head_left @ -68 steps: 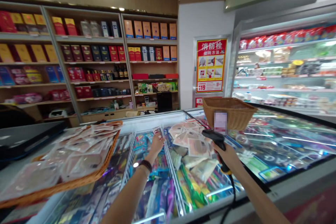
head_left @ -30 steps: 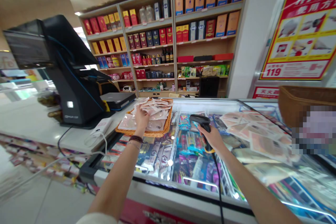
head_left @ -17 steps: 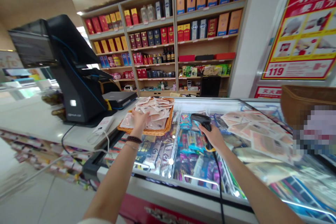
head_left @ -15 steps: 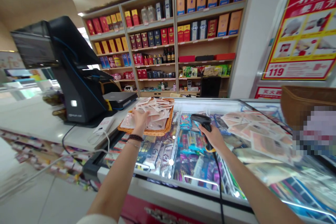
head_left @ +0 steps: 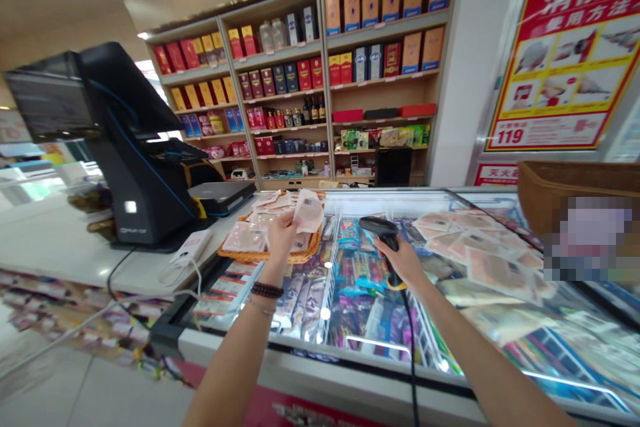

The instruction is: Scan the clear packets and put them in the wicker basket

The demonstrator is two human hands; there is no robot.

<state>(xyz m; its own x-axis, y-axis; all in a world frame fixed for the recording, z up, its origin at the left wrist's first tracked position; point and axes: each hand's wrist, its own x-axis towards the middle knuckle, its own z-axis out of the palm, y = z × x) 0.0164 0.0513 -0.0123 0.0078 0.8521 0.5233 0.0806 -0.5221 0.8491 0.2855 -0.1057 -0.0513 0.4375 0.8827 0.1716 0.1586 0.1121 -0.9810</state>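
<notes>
My left hand [head_left: 283, 235] pinches a flat clear packet [head_left: 309, 211] with a printed label, raised above the orange wicker basket [head_left: 306, 256]. More packets of the same kind [head_left: 245, 238] fill that basket; what is inside them is too small to name. In my right hand [head_left: 399, 256] is a black barcode scanner [head_left: 381, 227], its head pointing left and its cable [head_left: 412, 347] hanging down over the front. The scanner is over the glass top of the freezer, apart from the packet. To the right, a spread pile of similar packets [head_left: 470, 240] lies on the glass.
A black checkout terminal [head_left: 135, 173] stands on the white counter [head_left: 45, 227] at left, beside a white box [head_left: 192, 245] and cable. A brown basket [head_left: 575, 180] sits at right on the chest freezer [head_left: 240, 353]. Shelves of boxed goods [head_left: 325, 113] line the back.
My left hand has lifted a packet out of the basket and moved it right. The scanner stays in my right hand, nearly still. The whole view has shifted slightly.
</notes>
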